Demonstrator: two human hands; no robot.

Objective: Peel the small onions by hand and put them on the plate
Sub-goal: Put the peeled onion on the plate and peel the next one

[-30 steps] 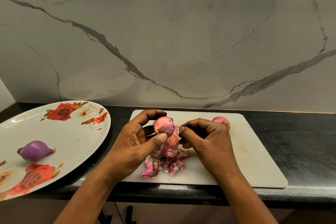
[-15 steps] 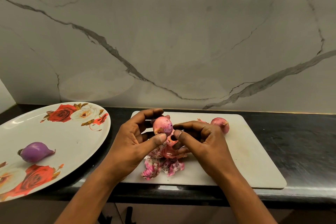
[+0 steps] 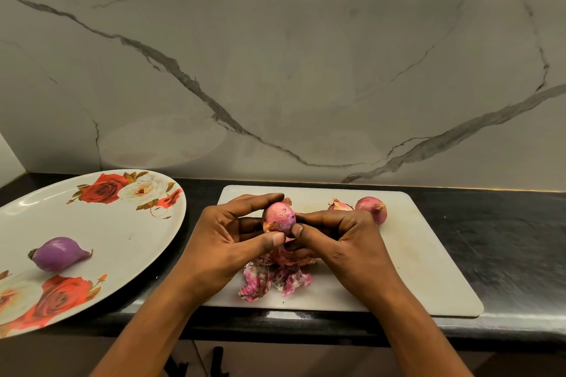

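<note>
One held onion (image 3: pixel 278 217) sat lifted just above the far left part of the cutting board (image 3: pixel 413 269), clamped between both hands. The left hand (image 3: pixel 226 248) had its fingers (image 3: pixel 260 200) curled over the far side and its thumb pressed on the near side, while the right hand (image 3: pixel 343 242) pinched the onion's near right flank, thumb and forefinger together. It looked light and firm, its pink skin papery and likely to tear off in scraps. The flesh beneath would probably be slick, so a hold round the belly, with the nails working from the dry root end, seemed safest. A pile of peels (image 3: pixel 272 280) lay on the board under the hands, and an unpeeled onion (image 3: pixel 372 208) rested near the board's far edge, just right of the right hand. One peeled onion (image 3: pixel 58 254) lay on the plate (image 3: pixel 122 232) to the left, which stood near the board but apart from it, with bare plate around the onion for more. The plate's near rim reached close to the near edge of the dark worktop (image 3: pixel 505 239), so a careless knock there might tip it. The way leftward from board to plate looked unobstructed.
</note>
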